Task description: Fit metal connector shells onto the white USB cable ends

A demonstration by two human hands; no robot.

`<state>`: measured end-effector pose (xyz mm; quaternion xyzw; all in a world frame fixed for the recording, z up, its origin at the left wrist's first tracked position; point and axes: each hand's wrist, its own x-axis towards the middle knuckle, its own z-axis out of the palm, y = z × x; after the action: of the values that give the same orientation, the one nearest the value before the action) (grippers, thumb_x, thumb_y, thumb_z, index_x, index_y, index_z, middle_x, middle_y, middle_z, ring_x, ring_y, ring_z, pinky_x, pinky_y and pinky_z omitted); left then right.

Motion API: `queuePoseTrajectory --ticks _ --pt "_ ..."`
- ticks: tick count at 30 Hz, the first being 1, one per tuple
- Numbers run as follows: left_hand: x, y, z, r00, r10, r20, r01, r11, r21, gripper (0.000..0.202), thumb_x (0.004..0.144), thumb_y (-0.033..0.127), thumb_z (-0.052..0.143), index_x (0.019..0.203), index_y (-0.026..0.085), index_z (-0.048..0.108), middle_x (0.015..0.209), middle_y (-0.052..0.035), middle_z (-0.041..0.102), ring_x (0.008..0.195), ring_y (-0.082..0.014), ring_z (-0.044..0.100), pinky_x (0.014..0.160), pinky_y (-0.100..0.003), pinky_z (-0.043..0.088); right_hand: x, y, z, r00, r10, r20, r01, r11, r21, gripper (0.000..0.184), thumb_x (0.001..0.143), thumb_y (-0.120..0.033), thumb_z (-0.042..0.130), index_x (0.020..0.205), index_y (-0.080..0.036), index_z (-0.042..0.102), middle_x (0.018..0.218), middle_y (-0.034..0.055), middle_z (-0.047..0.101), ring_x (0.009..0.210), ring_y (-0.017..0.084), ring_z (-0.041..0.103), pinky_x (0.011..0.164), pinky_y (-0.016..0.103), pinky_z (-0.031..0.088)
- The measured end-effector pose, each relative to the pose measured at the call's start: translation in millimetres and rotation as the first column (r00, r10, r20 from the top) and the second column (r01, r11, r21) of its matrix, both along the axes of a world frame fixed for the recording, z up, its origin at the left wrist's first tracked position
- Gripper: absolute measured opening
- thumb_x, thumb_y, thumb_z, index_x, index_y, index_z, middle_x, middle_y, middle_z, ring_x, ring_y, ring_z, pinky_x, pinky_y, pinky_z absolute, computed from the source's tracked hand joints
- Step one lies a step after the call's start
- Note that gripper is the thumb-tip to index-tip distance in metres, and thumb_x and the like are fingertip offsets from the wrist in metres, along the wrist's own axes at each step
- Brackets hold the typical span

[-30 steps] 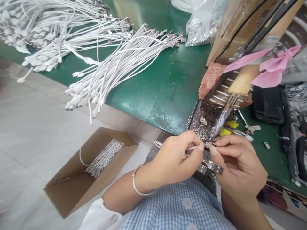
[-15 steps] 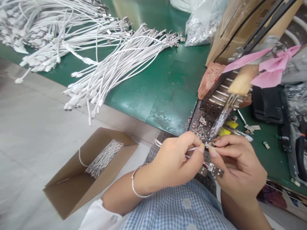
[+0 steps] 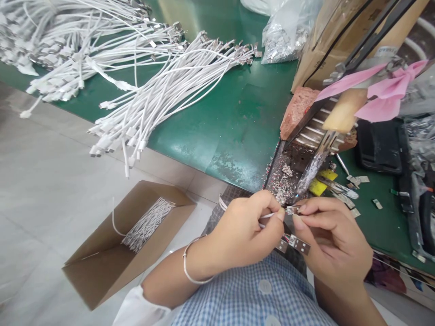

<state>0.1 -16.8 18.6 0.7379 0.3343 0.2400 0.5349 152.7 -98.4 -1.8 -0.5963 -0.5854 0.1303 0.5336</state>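
My left hand [image 3: 245, 233] pinches a thin white cable [image 3: 269, 215] near its end, with more white cable running under the palm. My right hand [image 3: 331, 242] pinches a small metal connector [image 3: 291, 210] at that cable's tip. The two hands meet just below the tip of a soldering iron [image 3: 314, 167], whose wooden handle points up and right. Two more metal connector shells [image 3: 295, 244] on coloured wires hang below my fingers. Both hands are in front of my blue checked shirt, at the near edge of the green table [image 3: 238, 117].
Heaps of white cables [image 3: 163, 90] with metal plugs lie across the table's left. A cardboard box [image 3: 125, 240] on the floor holds more cables. The iron rests on a metal stand and brick [image 3: 299, 111], with solder debris beneath. A bag of metal parts [image 3: 285, 40] and cardboard stand behind.
My hands have shifted slightly left and down, keeping the same pinch on cable and connector. Nothing else has moved.
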Motion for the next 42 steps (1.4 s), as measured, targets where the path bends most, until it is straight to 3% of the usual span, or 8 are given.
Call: queuePoseTrajectory --ticks 11,26,30,33,35,37,39,42 --pt "-2 -4 -1.8 0.997 -0.025 0.073 0.037 0.984 -0.175 0.012 0.092 0.020 0.054 0.083 0.020 0.047 0.052 0.0116 0.040 0.043 -0.0046 0.034 0.042 -0.016 0.026 0 -10 0.4 0.946 0.022 -0.325 -0.048 0.996 -0.072 0.017 0.084 -0.004 0.064 0.080 -0.021 0.060 0.092 0.0019 0.060 0.088 0.017 0.063 0.075 0.032 0.055" --pt "-4 -9 -9.5 0.991 -0.049 0.121 0.069 0.983 -0.168 0.012 0.094 0.022 0.053 0.083 0.019 0.049 0.054 0.0097 0.042 0.044 -0.0051 0.034 0.042 -0.016 0.026 5 -21 -7.2 0.926 0.062 -0.373 -0.107 0.989 -0.101 0.017 0.085 -0.005 0.063 0.081 -0.021 0.062 0.092 0.0029 0.060 0.089 0.018 0.063 0.077 0.036 0.057" --pt "-8 -8 -10.8 0.988 -0.073 0.134 0.093 0.984 -0.152 0.016 0.097 0.026 0.052 0.083 0.018 0.053 0.057 0.0068 0.047 0.047 -0.0058 0.039 0.043 -0.017 0.029 12 -26 -9.3 0.912 0.127 -0.389 -0.170 0.982 -0.079 0.019 0.085 -0.002 0.062 0.084 -0.021 0.063 0.092 0.0025 0.060 0.088 0.018 0.065 0.075 0.035 0.060" --pt "-20 -6 -12.0 0.993 -0.067 0.092 0.083 0.982 -0.172 0.028 0.098 0.032 0.052 0.075 0.016 0.056 0.055 0.0054 0.049 0.047 -0.0058 0.041 0.043 -0.017 0.031 20 -35 -10.1 0.886 0.240 -0.397 -0.290 0.954 -0.070 0.022 0.085 0.000 0.059 0.087 -0.021 0.062 0.091 0.0031 0.062 0.085 0.019 0.067 0.071 0.035 0.061" --pt "-37 -3 -13.8 0.999 0.003 0.036 0.005 0.976 -0.217 0.038 0.098 0.041 0.053 0.069 0.016 0.056 0.052 0.0047 0.049 0.044 -0.0064 0.043 0.042 -0.018 0.032 25 -42 -11.4 0.868 0.322 -0.378 -0.383 0.918 -0.099 0.023 0.083 0.001 0.061 0.088 -0.022 0.062 0.092 0.0042 0.064 0.084 0.020 0.070 0.071 0.036 0.063" --pt "-61 -1 -15.9 0.988 0.155 -0.026 -0.157 0.955 -0.251 0.047 0.097 0.053 0.052 0.067 0.017 0.057 0.048 0.0041 0.048 0.042 -0.0081 0.044 0.041 -0.020 0.033 30 -46 -14.1 0.869 0.335 -0.365 -0.413 0.897 -0.159 0.021 0.082 -0.002 0.064 0.086 -0.023 0.064 0.092 0.0046 0.066 0.083 0.022 0.071 0.070 0.035 0.065" --pt "-88 1 -16.4 0.939 0.335 -0.079 -0.345 0.909 -0.236 0.052 0.096 0.061 0.049 0.069 0.018 0.059 0.047 0.0041 0.047 0.040 -0.0091 0.044 0.041 -0.022 0.033 33 -48 -18.3 0.876 0.323 -0.360 -0.415 0.883 -0.218 0.016 0.084 -0.007 0.065 0.083 -0.023 0.064 0.090 0.0046 0.067 0.081 0.022 0.072 0.068 0.032 0.066" --pt "-127 2 -11.3 0.812 0.573 -0.112 -0.583 0.807 -0.100 0.050 0.097 0.061 0.047 0.070 0.020 0.057 0.051 0.0049 0.045 0.043 -0.0087 0.037 0.044 -0.023 0.030 32 -48 -25.8 0.871 0.344 -0.350 -0.440 0.863 -0.247 0.013 0.084 -0.011 0.066 0.081 -0.023 0.063 0.089 0.0047 0.068 0.079 0.021 0.073 0.066 0.028 0.066"
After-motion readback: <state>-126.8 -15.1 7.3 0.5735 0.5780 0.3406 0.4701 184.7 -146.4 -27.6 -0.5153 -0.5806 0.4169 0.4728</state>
